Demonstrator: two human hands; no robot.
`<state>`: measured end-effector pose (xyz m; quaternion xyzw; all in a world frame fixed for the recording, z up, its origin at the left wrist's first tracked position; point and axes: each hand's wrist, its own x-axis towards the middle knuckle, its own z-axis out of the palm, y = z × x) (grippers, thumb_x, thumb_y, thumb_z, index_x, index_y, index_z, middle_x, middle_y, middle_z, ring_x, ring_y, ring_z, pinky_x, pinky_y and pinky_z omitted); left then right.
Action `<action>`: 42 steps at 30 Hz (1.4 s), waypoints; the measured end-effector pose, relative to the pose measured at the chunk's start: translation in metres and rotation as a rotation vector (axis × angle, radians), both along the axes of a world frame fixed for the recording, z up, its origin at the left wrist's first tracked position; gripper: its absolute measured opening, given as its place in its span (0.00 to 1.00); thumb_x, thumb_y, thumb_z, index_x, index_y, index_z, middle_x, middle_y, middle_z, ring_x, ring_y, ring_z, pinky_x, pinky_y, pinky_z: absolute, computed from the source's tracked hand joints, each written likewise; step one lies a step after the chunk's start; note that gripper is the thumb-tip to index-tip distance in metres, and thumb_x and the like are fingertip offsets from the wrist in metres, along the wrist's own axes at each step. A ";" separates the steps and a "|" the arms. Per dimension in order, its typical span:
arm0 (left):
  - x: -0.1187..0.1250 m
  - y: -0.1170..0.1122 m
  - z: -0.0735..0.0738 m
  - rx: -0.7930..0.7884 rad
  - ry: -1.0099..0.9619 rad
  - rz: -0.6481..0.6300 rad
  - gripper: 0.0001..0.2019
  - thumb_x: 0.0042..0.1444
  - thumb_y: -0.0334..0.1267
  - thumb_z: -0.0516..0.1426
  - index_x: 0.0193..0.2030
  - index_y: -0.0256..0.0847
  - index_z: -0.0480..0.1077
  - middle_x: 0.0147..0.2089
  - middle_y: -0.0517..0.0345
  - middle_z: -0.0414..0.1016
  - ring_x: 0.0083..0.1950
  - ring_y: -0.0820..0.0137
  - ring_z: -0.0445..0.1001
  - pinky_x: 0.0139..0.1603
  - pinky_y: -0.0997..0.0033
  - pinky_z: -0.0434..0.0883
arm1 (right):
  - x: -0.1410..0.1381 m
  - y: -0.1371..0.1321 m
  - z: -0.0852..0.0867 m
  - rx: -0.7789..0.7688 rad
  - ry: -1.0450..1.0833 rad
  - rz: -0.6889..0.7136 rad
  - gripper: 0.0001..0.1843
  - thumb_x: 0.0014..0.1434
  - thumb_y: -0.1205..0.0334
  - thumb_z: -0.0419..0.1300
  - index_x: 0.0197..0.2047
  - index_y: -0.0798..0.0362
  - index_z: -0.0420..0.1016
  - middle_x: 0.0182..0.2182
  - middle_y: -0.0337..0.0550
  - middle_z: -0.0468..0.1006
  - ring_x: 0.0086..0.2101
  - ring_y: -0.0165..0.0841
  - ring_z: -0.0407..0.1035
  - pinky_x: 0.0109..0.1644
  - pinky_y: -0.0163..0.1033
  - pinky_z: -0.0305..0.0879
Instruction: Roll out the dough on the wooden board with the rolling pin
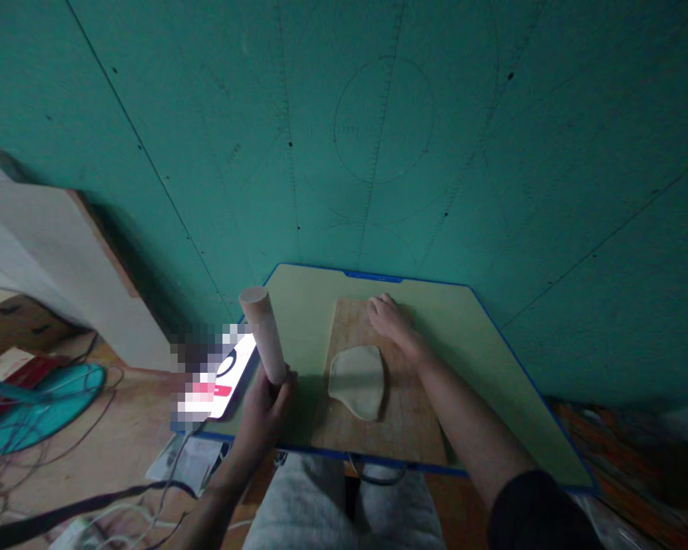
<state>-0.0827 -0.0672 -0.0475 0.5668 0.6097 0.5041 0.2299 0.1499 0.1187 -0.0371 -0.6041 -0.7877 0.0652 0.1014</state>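
My left hand [268, 401] is wrapped round the lower end of a pale wooden rolling pin [265, 336], held nearly upright at the left of the table. A flattened piece of dough [356, 382] with an uneven outline lies on a wooden cutting board [344, 325]. My right hand [385, 315] rests at the far end of the board, beyond the dough, its fingers curled near the edge. What those fingers hold, if anything, is hidden. My right forearm passes over the board's right side, clear of the dough.
The small table [487, 359] has a blue rim and stands against a green wall [321, 153]. A lit, partly blurred screen [221, 382] sits at its left edge. Cables [172, 473] run across the floor, left, near a turquoise round object [63, 405].
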 end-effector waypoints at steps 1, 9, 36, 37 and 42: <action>0.000 0.000 -0.001 0.002 0.006 -0.002 0.12 0.56 0.48 0.53 0.36 0.40 0.64 0.31 0.57 0.70 0.32 0.67 0.70 0.32 0.70 0.68 | 0.000 0.000 0.000 0.003 0.015 0.004 0.14 0.68 0.63 0.47 0.45 0.52 0.73 0.47 0.52 0.74 0.51 0.38 0.65 0.55 0.40 0.56; 0.000 0.004 -0.002 -0.048 0.063 0.025 0.14 0.54 0.51 0.53 0.35 0.41 0.63 0.28 0.59 0.69 0.28 0.69 0.67 0.29 0.71 0.64 | 0.009 -0.025 -0.008 0.116 0.206 0.036 0.22 0.68 0.58 0.44 0.61 0.54 0.66 0.57 0.54 0.71 0.58 0.40 0.63 0.61 0.47 0.57; 0.007 0.003 -0.005 -0.030 0.309 -0.052 0.10 0.58 0.46 0.48 0.35 0.43 0.62 0.28 0.58 0.70 0.28 0.67 0.68 0.29 0.71 0.61 | 0.101 -0.152 -0.042 0.306 0.744 -0.214 0.32 0.62 0.32 0.44 0.40 0.49 0.75 0.41 0.51 0.79 0.45 0.44 0.72 0.53 0.52 0.66; 0.007 0.003 -0.005 -0.027 0.303 -0.042 0.10 0.58 0.47 0.48 0.34 0.43 0.61 0.27 0.59 0.69 0.27 0.67 0.68 0.28 0.71 0.60 | 0.101 -0.152 -0.042 0.301 0.744 -0.213 0.31 0.62 0.32 0.44 0.40 0.49 0.75 0.40 0.51 0.79 0.44 0.44 0.72 0.53 0.52 0.66; 0.007 0.005 -0.006 0.002 0.280 -0.041 0.11 0.58 0.47 0.49 0.32 0.43 0.60 0.26 0.61 0.66 0.26 0.69 0.65 0.27 0.72 0.59 | 0.099 -0.151 -0.040 0.292 0.735 -0.205 0.28 0.63 0.35 0.45 0.37 0.49 0.75 0.38 0.50 0.79 0.43 0.43 0.72 0.52 0.50 0.66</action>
